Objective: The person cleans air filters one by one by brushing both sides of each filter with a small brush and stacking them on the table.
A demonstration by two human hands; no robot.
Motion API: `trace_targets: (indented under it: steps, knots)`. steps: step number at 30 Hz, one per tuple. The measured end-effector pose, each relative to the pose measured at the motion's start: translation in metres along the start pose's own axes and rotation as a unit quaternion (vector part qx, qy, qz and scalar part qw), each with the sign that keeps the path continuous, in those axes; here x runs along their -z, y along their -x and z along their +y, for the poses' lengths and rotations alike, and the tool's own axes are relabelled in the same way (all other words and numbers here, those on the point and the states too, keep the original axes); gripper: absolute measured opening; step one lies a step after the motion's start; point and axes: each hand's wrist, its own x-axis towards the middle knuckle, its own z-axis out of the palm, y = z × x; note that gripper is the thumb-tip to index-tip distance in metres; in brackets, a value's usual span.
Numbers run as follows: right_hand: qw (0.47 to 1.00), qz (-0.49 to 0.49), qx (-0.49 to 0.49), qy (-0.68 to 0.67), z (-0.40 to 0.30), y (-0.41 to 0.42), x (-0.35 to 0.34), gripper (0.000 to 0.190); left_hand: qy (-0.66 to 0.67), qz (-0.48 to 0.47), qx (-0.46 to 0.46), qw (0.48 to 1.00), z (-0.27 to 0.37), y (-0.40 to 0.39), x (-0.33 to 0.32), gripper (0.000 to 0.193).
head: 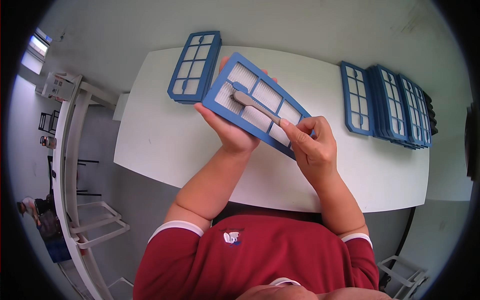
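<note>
My left hand (234, 133) supports a blue-framed pleated air filter (267, 93) from beneath, its fingertips showing past the far edge. The filter is held tilted above the white table, its white pleats divided into panes by blue ribs. In my right hand (315, 146) is a small brush with a grey-brown handle (258, 107), pinched between thumb and fingers. Its dark bristles (233, 98) rest at the pleats near the filter's upper left end. Part of the filter's right end is hidden behind my right hand.
On the white table (168, 142), a short stack of similar filters (193, 67) lies at the back left. Several more filter stacks (390, 103) stand at the right, close to the wall. Left of the table are a white bench (65, 157), a stool frame (101, 225) and another person (33, 212).
</note>
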Motion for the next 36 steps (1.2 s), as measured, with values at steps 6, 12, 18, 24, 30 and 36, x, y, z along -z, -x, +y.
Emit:
trace_targets:
  steps: [6,12,18,24,30,36]
  knots:
    - [0.999,0.026,0.022,0.017,0.008,0.005,-0.007,0.048,0.001,0.071,0.005,0.997,0.008,-0.008,0.006,0.095]
    - [0.999,0.014,0.014,-0.04,0.002,0.006,-0.011,0.046,-0.003,0.034,0.008,0.999,0.009,-0.007,0.01,0.097]
    - [0.991,-0.059,-0.001,-0.119,-0.003,0.009,-0.006,0.043,0.023,0.079,0.024,0.996,0.013,-0.01,0.009,0.098]
    - [0.981,-0.095,-0.03,-0.168,0.006,0.006,-0.001,0.038,-0.021,0.071,0.039,0.997,0.018,-0.013,0.012,0.098]
    - [0.997,-0.036,-0.026,-0.065,0.005,0.007,-0.006,0.036,-0.029,0.064,0.041,0.997,0.016,-0.013,0.012,0.097]
    - [1.0,-0.001,-0.001,0.021,0.011,0.005,-0.005,0.038,-0.006,0.078,0.053,0.996,0.018,-0.011,0.005,0.093]
